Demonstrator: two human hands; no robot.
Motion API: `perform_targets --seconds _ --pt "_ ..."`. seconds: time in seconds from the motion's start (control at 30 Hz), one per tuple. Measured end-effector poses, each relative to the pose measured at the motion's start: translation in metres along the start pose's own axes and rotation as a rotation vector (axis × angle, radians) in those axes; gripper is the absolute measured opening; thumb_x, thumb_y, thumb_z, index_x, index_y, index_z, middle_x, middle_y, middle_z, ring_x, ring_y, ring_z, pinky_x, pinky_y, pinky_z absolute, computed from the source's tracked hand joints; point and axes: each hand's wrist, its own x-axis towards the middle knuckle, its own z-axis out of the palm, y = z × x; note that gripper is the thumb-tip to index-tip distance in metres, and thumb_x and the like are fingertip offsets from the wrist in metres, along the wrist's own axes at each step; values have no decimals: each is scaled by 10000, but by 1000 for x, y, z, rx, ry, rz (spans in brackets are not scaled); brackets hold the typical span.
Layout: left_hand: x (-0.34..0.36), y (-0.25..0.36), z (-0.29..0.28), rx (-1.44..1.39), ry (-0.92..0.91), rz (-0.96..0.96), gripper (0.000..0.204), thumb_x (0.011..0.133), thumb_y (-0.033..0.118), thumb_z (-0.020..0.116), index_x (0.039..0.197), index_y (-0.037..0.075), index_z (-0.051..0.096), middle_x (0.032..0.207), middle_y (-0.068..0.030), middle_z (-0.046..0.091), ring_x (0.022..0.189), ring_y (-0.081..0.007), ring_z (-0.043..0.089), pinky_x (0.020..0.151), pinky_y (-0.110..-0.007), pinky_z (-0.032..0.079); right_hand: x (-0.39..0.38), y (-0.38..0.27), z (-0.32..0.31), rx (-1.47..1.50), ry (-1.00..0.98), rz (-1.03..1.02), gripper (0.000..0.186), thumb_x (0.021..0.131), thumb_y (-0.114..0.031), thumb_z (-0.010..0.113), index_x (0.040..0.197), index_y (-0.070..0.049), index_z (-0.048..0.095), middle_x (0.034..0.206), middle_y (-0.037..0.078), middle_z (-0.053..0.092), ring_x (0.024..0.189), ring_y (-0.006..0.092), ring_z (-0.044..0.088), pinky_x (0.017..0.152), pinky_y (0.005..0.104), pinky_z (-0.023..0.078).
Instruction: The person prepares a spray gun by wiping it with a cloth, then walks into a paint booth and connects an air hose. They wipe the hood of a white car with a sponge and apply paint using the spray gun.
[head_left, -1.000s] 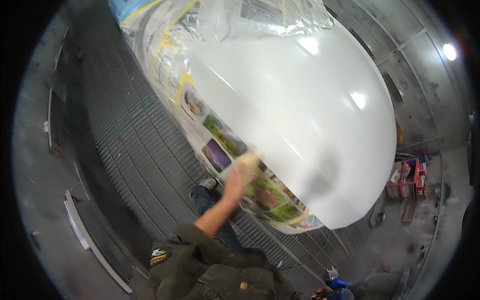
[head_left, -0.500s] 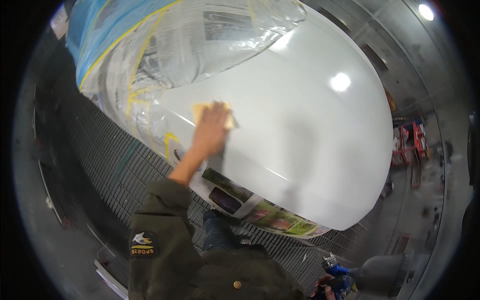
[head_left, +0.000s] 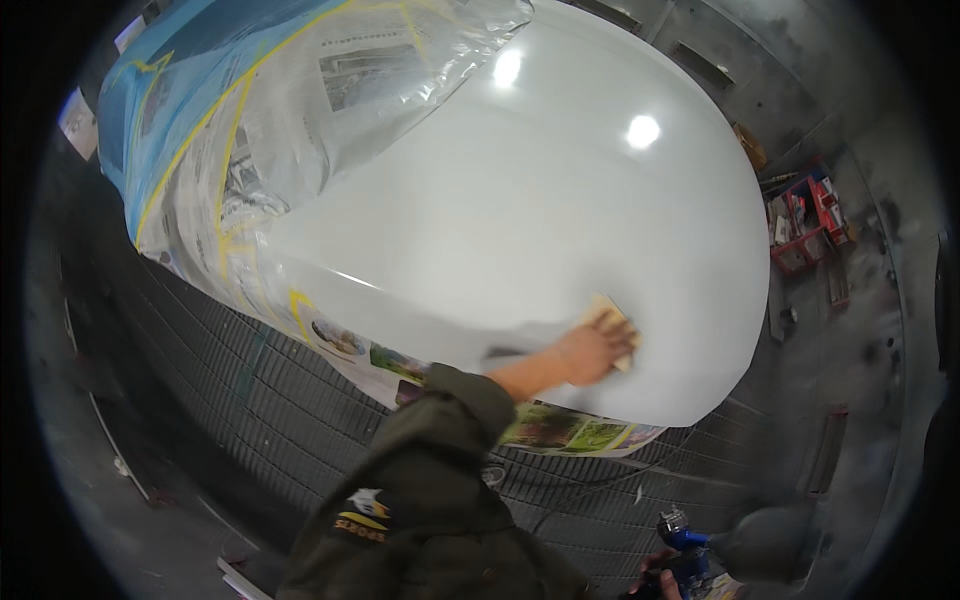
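Note:
My left hand is closed on a pale yellow cloth, pressed against a glossy white car hood near its lower right, slightly blurred. My right hand is at the bottom edge, closed on a blue spray gun with a metal tip. Newspaper covers the hood's lower edge, and clear film with yellow tape and blue sheeting covers the upper left of the car.
Dark floor grating runs below and left of the car. A red shelf unit with small items stands to the right against stained grey walls. A long pale board lies at the lower left.
My left hand with the cloth moved from the masked lower edge up across the hood, then rightward and down to its lower right. The view has shifted, showing more blue sheeting.

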Motion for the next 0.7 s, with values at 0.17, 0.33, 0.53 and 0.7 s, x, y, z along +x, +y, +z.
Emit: perform_targets --seconds 0.17,0.33,0.53,0.7 --pt "-90 -170 -93 23 129 -400 395 923 228 511 1304 125 507 1485 -124 419 1420 -329 313 1149 -525 238 5 -10 11 65 190 -31 301 801 -36 692 1056 89 594 1048 223 655 739 281 672 526 344 558" --pt "-110 -277 -143 383 341 -1142 519 1032 316 385 1496 87 339 1574 -141 299 1476 -340 210 1177 -565 160 7 -30 29 27 219 -28 264 803 -62 699 1012 67 604 945 206 674 563 248 634 497 333 542" --pt "73 -255 -53 390 442 -646 584 894 208 536 1429 17 399 1480 -191 406 1394 -408 326 1133 -599 221 19 -18 39 34 369 -30 234 817 -86 702 988 44 609 886 189 673 541 229 621 476 319 507" --pt "234 -180 31 89 228 -285 451 936 273 510 1343 79 520 1458 -131 454 1407 -361 326 1154 -568 226 39 -36 64 51 353 -38 226 844 -119 695 1001 25 619 865 161 677 519 195 614 445 289 467"
